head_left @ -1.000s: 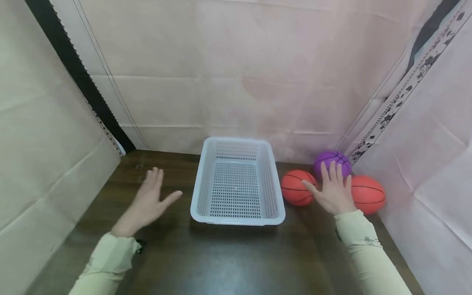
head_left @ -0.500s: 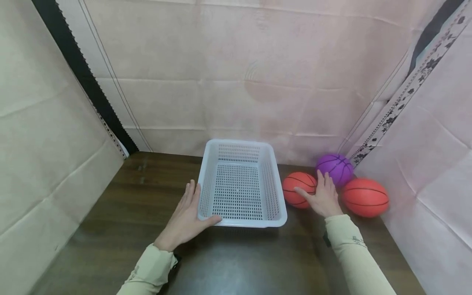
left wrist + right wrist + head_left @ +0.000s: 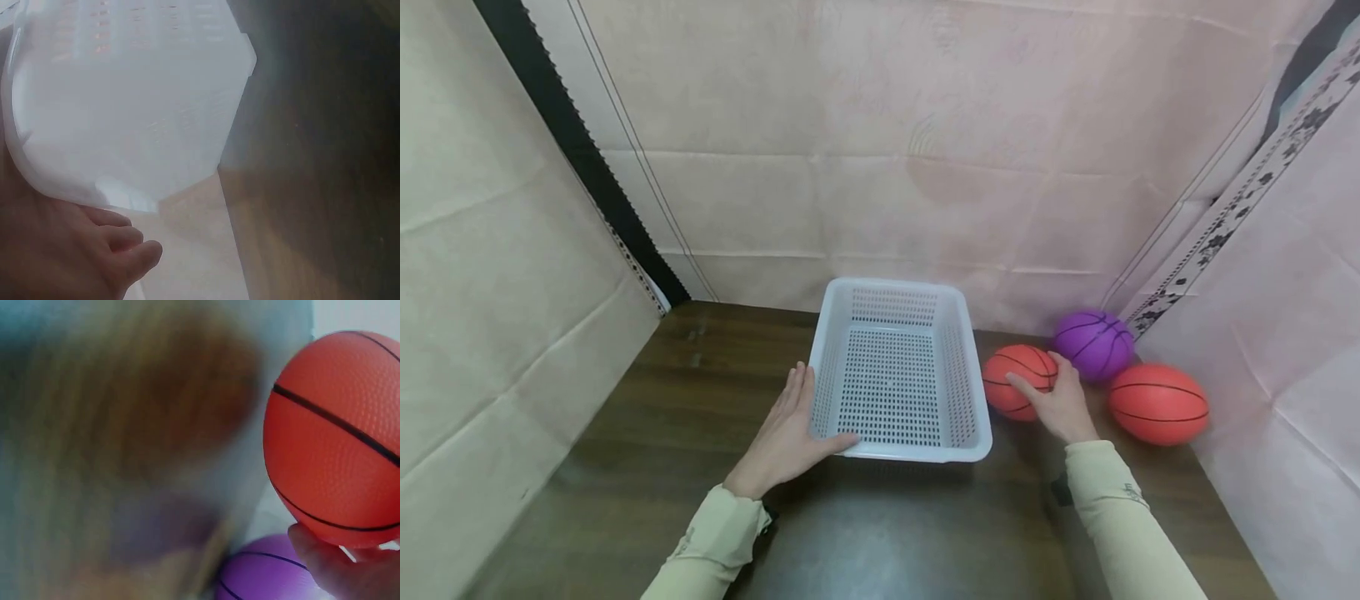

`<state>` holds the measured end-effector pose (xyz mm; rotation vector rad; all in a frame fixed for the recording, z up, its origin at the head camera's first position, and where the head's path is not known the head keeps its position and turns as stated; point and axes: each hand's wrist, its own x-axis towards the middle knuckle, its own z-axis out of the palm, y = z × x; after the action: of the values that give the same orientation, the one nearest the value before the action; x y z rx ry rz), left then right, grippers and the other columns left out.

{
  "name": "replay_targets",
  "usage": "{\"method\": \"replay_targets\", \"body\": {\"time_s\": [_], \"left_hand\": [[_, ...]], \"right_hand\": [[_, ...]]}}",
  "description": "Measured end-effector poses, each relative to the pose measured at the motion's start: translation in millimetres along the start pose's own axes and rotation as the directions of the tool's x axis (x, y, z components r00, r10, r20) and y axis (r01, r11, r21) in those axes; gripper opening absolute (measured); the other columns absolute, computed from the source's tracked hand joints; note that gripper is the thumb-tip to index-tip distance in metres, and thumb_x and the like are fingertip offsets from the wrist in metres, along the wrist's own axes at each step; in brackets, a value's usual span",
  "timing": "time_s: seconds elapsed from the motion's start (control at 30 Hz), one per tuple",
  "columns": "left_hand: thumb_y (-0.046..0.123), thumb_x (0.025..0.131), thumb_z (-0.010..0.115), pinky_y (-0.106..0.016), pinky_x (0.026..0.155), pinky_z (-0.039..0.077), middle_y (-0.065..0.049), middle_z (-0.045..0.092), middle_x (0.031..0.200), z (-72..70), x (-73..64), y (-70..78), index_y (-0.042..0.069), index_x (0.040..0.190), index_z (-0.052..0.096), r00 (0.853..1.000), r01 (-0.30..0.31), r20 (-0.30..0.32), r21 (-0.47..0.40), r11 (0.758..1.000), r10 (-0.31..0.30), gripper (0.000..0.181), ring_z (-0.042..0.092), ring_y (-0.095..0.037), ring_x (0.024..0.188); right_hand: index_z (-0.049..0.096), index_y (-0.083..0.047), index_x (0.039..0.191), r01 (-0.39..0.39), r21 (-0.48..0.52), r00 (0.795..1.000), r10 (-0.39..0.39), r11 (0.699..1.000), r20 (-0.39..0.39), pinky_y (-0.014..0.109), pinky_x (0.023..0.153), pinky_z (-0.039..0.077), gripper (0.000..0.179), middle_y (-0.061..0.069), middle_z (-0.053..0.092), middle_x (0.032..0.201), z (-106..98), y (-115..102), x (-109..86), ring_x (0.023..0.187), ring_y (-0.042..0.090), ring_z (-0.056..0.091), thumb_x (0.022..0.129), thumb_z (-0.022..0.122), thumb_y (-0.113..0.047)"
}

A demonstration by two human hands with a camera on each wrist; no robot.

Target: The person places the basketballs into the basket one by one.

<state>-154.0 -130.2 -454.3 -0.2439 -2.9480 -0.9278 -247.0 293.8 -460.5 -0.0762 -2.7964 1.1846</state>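
Since a second ago my left hand (image 3: pixel 781 442) has swung over to the near-left corner of the white basket (image 3: pixel 917 454), straight fingers along its outside, thumb on the rim. My right hand (image 3: pixel 1063 406) has shifted in and now has thumb and fingers curled round the nearer red ball (image 3: pixel 1017 380), just right of the basket (purple ball (image 3: pixel 1096 346) and other red ball (image 3: pixel 1159 405) sit further right).

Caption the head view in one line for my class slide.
Left grip touches a perforated white basket; right grip holds a red basketball; a purple basketball and another red basketball lie farther right.
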Motion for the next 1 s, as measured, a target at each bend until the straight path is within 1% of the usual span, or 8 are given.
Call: {"method": "replay_targets", "body": {"time_s": [0.1, 0.2, 0.33, 0.43, 0.53, 0.67, 0.83, 1.0], "left_hand": [[0.089, 0.065, 0.053, -0.058, 0.114, 0.016, -0.010, -0.010, 0.161, -2.7, -0.3, -1.4, 0.005, 0.155, 0.000, 1.000, 0.013, 0.004, -0.018, 1.000, -0.013, 0.134, -0.001, -0.032, 0.148], [0.088, 0.066, 0.054, -0.058, 0.114, 0.015, -0.009, -0.010, 0.162, -6.8, -1.8, -2.7, 0.005, 0.156, -0.001, 1.000, 0.021, -0.001, -0.024, 0.999, -0.021, 0.134, -0.001, -0.032, 0.148], [0.086, 0.067, 0.056, -0.058, 0.115, 0.014, -0.008, -0.010, 0.162, -10.0, -3.3, -4.9, 0.006, 0.156, -0.003, 1.000, 0.028, 0.004, -0.032, 0.999, -0.028, 0.133, -0.003, -0.030, 0.148], [0.085, 0.069, 0.056, -0.057, 0.115, 0.013, -0.008, -0.010, 0.162, -11.5, -2.6, -6.0, 0.006, 0.155, -0.003, 1.000, 0.019, 0.002, -0.023, 1.000, -0.018, 0.132, -0.003, -0.029, 0.148], [0.085, 0.069, 0.056, -0.054, 0.116, 0.012, -0.008, -0.009, 0.162, -12.0, -1.1, -6.1, 0.005, 0.155, -0.002, 1.000, 0.013, -0.003, -0.006, 1.000, -0.013, 0.131, -0.003, -0.027, 0.148], [0.081, 0.070, 0.060, -0.050, 0.118, 0.011, -0.007, -0.007, 0.162, -9.2, 0.7, -4.1, 0.005, 0.156, 0.000, 1.000, 0.010, 0.000, -0.011, 1.000, -0.010, 0.129, -0.002, -0.026, 0.148], [0.079, 0.071, 0.062, -0.050, 0.118, 0.011, -0.007, -0.004, 0.163, -2.8, 1.4, 0.4, 0.006, 0.156, 0.002, 0.999, 0.017, 0.032, -0.026, 1.000, -0.016, 0.127, -0.002, -0.024, 0.148], [0.078, 0.071, 0.063, -0.049, 0.118, 0.011, -0.006, -0.004, 0.163, -2.5, -0.5, 2.9, 0.007, 0.156, 0.001, 0.998, 0.038, 0.044, -0.009, 0.999, -0.038, 0.127, -0.003, -0.022, 0.148]], "right_hand": [[0.015, -0.005, 0.154, 0.021, 0.054, 0.998, -0.017, 0.998, -0.069, 0.064, 0.102, 0.035, 0.107, 0.026, 0.031, 0.146, -8.9, -13.3, 1.9, 0.130, 0.043, 0.038, 0.080, 0.067, -0.064], [0.017, -0.008, 0.154, 0.062, 0.096, 0.992, -0.051, 0.993, -0.113, 0.062, 0.102, 0.035, 0.105, 0.023, 0.031, 0.148, -16.8, -35.0, 4.4, 0.131, 0.040, 0.038, 0.080, 0.070, -0.060], [0.022, -0.013, 0.153, 0.138, 0.123, 0.984, -0.121, 0.983, -0.132, 0.060, 0.100, 0.040, 0.102, 0.017, 0.035, 0.144, -20.4, -69.4, 8.3, 0.126, 0.034, 0.042, 0.078, 0.074, -0.058], [0.028, -0.016, 0.150, 0.210, 0.127, 0.973, -0.194, 0.969, -0.125, 0.058, 0.096, 0.044, 0.099, 0.011, 0.039, 0.139, -15.6, -98.4, 15.9, 0.120, 0.029, 0.045, 0.075, 0.076, -0.058], [0.033, -0.019, 0.147, 0.298, 0.114, 0.953, -0.289, 0.948, -0.086, 0.054, 0.091, 0.048, 0.097, 0.007, 0.041, 0.136, -4.6, -129.5, 28.8, 0.119, 0.026, 0.045, 0.072, 0.078, -0.060], [0.035, -0.019, 0.145, 0.382, 0.098, 0.923, -0.385, 0.919, 0.012, 0.051, 0.089, 0.051, 0.097, 0.006, 0.041, 0.136, 14.8, -162.0, 44.7, 0.119, 0.025, 0.046, 0.069, 0.080, -0.060], [0.033, -0.017, 0.145, 0.387, 0.073, 0.906, -0.394, 0.919, 0.157, 0.046, 0.089, 0.052, 0.096, 0.005, 0.045, 0.133, 47.5, -174.8, 53.8, 0.115, 0.023, 0.052, 0.071, 0.080, -0.058], [0.032, -0.015, 0.145, 0.396, -0.057, 0.892, -0.369, 0.917, 0.262, 0.048, 0.085, 0.054, 0.095, 0.008, 0.043, 0.132, 73.5, -182.3, 52.1, 0.118, 0.027, 0.045, 0.073, 0.079, -0.056]]}}
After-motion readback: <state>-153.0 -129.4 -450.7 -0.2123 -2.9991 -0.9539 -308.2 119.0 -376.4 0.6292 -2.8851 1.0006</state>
